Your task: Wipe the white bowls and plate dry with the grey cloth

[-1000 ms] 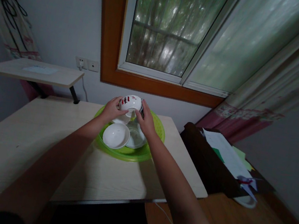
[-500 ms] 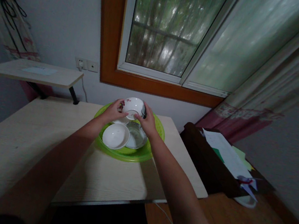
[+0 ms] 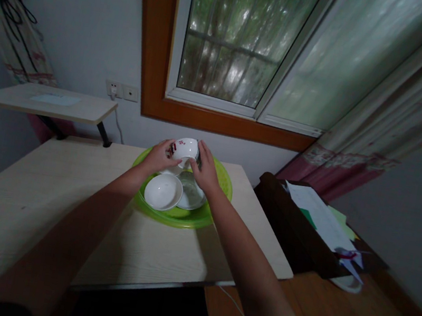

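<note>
A white bowl with red and dark decoration (image 3: 186, 149) is held above the far part of a green plastic basin (image 3: 180, 222). It is tilted, its base turned toward me. My left hand (image 3: 160, 157) grips its left side, thumb near the base. On the other side, my right hand (image 3: 205, 168) has its fingers and thumb around the rim and wall. Below, a plain white bowl (image 3: 163, 192) lies in the basin, its inside facing up. Beside it to the right is a wider, shallow white dish (image 3: 191, 197). Another white piece under the held bowl is mostly hidden.
The basin stands on a pale wooden table (image 3: 100, 247). A small raised shelf (image 3: 47, 102) with a paper sheet is at the back left. Behind are a window (image 3: 236, 50) and wall sockets (image 3: 121, 91). To the right, a dark brown piece of furniture (image 3: 288, 229) bears papers.
The held bowl has turned a little and shifted slightly left. My right hand has moved left with it, its fingers now higher along the bowl's side. The basin and other dishes stay put.
</note>
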The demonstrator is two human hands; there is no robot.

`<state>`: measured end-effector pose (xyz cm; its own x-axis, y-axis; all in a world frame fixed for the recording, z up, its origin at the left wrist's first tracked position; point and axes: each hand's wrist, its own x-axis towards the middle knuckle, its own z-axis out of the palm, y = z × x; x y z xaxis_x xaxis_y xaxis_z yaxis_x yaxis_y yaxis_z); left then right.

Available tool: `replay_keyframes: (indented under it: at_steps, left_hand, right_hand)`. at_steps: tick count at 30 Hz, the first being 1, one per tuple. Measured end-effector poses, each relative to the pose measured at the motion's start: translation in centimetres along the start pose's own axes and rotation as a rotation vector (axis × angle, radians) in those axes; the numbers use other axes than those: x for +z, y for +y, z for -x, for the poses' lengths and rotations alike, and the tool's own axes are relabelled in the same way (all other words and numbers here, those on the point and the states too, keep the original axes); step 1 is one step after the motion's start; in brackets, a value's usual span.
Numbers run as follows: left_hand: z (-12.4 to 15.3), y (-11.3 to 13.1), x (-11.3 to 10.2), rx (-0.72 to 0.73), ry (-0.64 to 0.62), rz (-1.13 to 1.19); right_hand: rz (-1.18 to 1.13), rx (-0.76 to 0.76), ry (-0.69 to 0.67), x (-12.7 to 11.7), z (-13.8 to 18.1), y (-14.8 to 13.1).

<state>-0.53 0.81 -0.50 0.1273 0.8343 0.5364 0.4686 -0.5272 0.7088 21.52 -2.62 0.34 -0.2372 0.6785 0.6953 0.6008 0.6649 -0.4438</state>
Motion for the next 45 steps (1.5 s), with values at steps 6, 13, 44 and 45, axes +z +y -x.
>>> replay_keyframes:
  at_steps: [6, 13, 44, 45]
  left_hand:
    - [0.1, 1.0, 0.0, 0.164, -0.077, -0.074]
    - [0.1, 1.7, -0.1, 0.139, -0.042, -0.097]
    - [-0.9, -0.3, -0.3, -0.108, 0.155, 0.108]
    - [-0.9, -0.3, -0.4, -0.128, 0.155, 0.136]
  right_hand:
    - [0.132, -0.209, -0.154, -0.2, -0.1, -3.2]
    - [0.138, -0.157, -0.125, 0.2, -0.3, -3.5]
    - [0.023, -0.039, -0.044, 0.9, -0.2, -1.5]
    - [0.004, 0.009, -0.036, 1.0, -0.2, -1.1]
